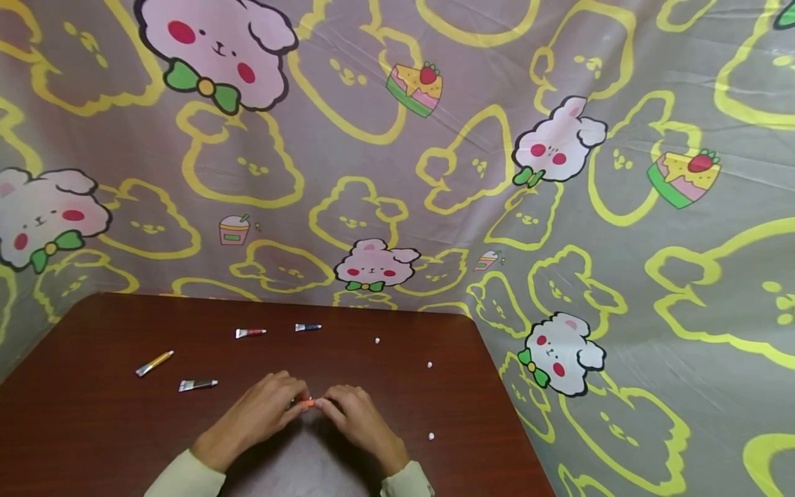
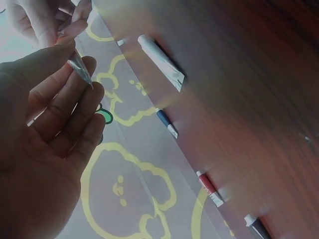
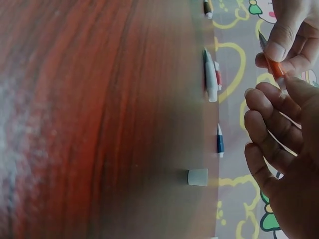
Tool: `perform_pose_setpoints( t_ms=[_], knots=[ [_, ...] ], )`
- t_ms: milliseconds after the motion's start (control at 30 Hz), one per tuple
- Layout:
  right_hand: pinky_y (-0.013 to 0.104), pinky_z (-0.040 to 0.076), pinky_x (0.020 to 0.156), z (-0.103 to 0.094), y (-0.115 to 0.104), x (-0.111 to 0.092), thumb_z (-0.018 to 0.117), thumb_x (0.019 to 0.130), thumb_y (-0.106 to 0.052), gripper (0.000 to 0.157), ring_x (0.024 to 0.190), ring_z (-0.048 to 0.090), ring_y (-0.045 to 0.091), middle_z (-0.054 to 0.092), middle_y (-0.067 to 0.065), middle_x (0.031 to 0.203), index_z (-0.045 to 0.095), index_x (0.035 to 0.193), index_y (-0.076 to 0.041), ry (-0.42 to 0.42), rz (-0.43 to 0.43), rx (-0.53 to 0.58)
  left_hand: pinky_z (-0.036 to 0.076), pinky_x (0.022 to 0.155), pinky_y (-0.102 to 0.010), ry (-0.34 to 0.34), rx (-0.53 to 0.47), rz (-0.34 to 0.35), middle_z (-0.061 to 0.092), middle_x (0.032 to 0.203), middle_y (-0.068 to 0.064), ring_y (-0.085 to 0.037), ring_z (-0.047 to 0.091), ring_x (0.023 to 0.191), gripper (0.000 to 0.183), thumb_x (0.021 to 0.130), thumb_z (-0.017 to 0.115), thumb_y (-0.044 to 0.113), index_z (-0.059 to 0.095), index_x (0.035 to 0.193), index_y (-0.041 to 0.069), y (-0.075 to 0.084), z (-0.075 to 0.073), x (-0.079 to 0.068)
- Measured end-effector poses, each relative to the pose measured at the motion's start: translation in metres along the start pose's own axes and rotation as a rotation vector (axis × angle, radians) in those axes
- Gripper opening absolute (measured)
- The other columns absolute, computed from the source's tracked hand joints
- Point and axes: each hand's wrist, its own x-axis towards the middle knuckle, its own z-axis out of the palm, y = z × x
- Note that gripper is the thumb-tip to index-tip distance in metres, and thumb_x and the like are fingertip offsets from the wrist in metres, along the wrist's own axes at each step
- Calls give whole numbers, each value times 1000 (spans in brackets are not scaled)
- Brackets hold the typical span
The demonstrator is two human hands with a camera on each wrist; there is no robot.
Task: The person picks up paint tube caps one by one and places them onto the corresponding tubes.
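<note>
Over the table, both hands meet at a small orange paint tube [image 1: 308, 403]. My left hand [image 1: 263, 407] pinches its body between thumb and fingers; the flat silver tail [image 2: 79, 68] sticks out past them in the left wrist view. At the tube's other end, the thumb and finger of my right hand [image 1: 360, 415] pinch the pale cap end [image 3: 282, 84], partly covered by the fingertips. The right hand's other fingers are loosely bent. A white paint tube [image 2: 162, 62] lies on the table close by, hidden behind the hands in the head view.
Beyond the left hand lie a black tube [image 1: 199, 384], a yellow tube [image 1: 154, 363], a red tube [image 1: 251, 333] and a blue tube [image 1: 308, 327]. Small white caps [image 1: 430, 364] stand apart at the right of the brown table [image 1: 472, 400]. Patterned cloth [image 1: 373, 159] hangs behind it.
</note>
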Motion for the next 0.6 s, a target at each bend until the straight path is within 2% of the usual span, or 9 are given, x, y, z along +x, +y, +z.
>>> perform_pose_setpoints(
  t_ms=[133, 233, 367, 500, 600],
  knots=[
    [14, 50, 79, 2, 1, 0, 63, 111, -30, 19, 86, 67, -1, 76, -7, 94, 74, 101, -18, 34, -9, 14, 47, 71, -33, 16, 8, 10, 67, 82, 14, -6, 54, 78, 19, 90, 87, 26, 69, 88, 24, 0, 1, 0],
    [12, 53, 83, 3, 2, 0, 65, 110, -29, 15, 89, 69, -2, 79, -5, 101, 73, 108, -16, 43, 3, 76, 47, 71, -33, 29, 9, 18, 68, 81, 14, -7, 54, 78, 19, 90, 88, 26, 69, 88, 24, -1, 2, 0],
    [13, 54, 79, 1, 1, 0, 72, 106, -24, 10, 85, 67, -4, 79, -3, 98, 71, 109, -14, 30, 12, 128, 48, 71, -33, 28, 7, 13, 68, 81, 14, -6, 55, 77, 20, 88, 89, 26, 69, 87, 23, -1, 2, -1],
    [13, 52, 81, -1, -1, 0, 80, 100, -20, 12, 83, 66, -7, 79, -3, 95, 73, 108, -14, 13, 25, 121, 48, 71, -33, 3, -1, -8, 68, 81, 15, -6, 55, 78, 19, 90, 88, 27, 69, 87, 24, -1, 1, -1],
    [12, 49, 83, -2, -1, 0, 79, 101, -20, 10, 84, 65, -7, 79, -4, 96, 75, 107, -15, 10, 36, 95, 48, 70, -33, 1, -1, -11, 68, 81, 15, -7, 55, 77, 19, 90, 88, 28, 69, 87, 24, -1, 1, -1]
  ],
)
